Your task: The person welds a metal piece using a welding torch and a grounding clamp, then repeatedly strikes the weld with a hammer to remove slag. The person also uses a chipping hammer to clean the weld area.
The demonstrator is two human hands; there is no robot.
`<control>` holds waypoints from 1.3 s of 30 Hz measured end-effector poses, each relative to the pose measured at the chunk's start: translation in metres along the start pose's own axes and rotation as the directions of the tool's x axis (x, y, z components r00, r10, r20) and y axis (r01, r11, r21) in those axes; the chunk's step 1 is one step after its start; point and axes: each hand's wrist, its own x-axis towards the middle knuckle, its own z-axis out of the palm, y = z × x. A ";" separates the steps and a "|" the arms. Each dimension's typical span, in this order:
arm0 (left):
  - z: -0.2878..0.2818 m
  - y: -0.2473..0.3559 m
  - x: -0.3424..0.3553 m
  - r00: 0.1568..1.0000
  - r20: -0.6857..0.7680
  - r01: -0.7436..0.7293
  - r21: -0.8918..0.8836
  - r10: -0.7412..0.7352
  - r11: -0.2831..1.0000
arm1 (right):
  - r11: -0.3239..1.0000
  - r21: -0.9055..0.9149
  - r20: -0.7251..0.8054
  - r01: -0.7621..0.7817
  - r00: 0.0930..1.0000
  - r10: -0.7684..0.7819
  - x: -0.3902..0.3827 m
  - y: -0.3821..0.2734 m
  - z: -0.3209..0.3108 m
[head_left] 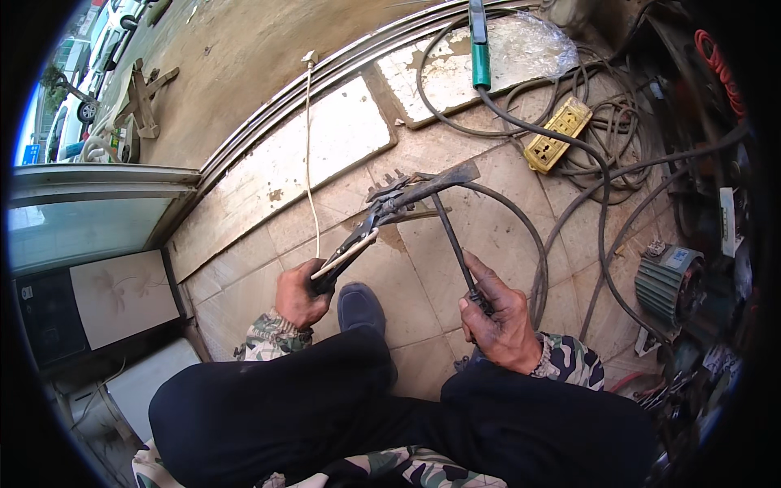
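My left hand (301,293) is closed on the handles of dark locking pliers (355,244), with a pale grip or strip along them. Their jaws meet a cluster of dark metal pieces (389,191). My right hand (496,317) is closed on a tool with a thin dark shaft (449,240), which reaches up to a long, flat-ended metal head (451,175) lying across those pieces; whether they touch is hard to tell. A dark cable loops behind them. Both hands are above the tiled floor (415,342), near my knees.
A green-handled electrode holder (480,61), coiled cables (610,146), a yellow power strip (557,134) and a green motor (669,285) are at right. White slabs (342,122) line the doorway track. Appliances (122,297) stand at left; vehicles (89,98) are outside.
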 end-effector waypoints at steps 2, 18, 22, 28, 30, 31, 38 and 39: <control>-0.004 0.002 0.000 1.000 -0.010 0.005 0.005 -0.005 1.000 | 0.998 0.060 -0.109 0.005 0.994 0.001 -0.005 0.000 0.001; -0.004 0.006 0.001 1.000 0.010 0.024 0.010 -0.024 1.000 | 1.000 0.002 -0.009 0.004 1.000 -0.004 -0.001 0.002 -0.001; -0.003 0.003 -0.001 1.000 -0.002 0.020 0.015 -0.020 1.000 | 0.994 0.095 -0.176 0.059 0.983 -0.042 -0.003 0.006 0.002; -0.002 0.008 0.004 1.000 -0.005 0.006 -0.010 -0.006 1.000 | 0.997 0.068 -0.180 -0.022 0.983 0.034 -0.006 0.009 0.004; 0.001 -0.001 0.000 1.000 -0.020 -0.019 -0.013 0.019 1.000 | 1.000 0.018 -0.072 -0.014 0.997 0.015 0.000 0.007 0.007; 0.000 0.000 -0.004 1.000 -0.024 -0.017 -0.012 0.017 1.000 | 0.999 0.042 -0.059 -0.032 0.998 0.034 0.000 0.002 0.006; 0.000 0.007 0.001 1.000 -0.002 0.007 -0.009 -0.007 1.000 | 0.999 0.039 -0.027 -0.032 0.999 0.033 0.002 0.002 0.000; 0.001 0.007 0.001 1.000 -0.005 0.005 -0.017 -0.005 1.000 | 0.999 0.036 -0.033 -0.017 0.999 0.018 0.002 0.003 0.000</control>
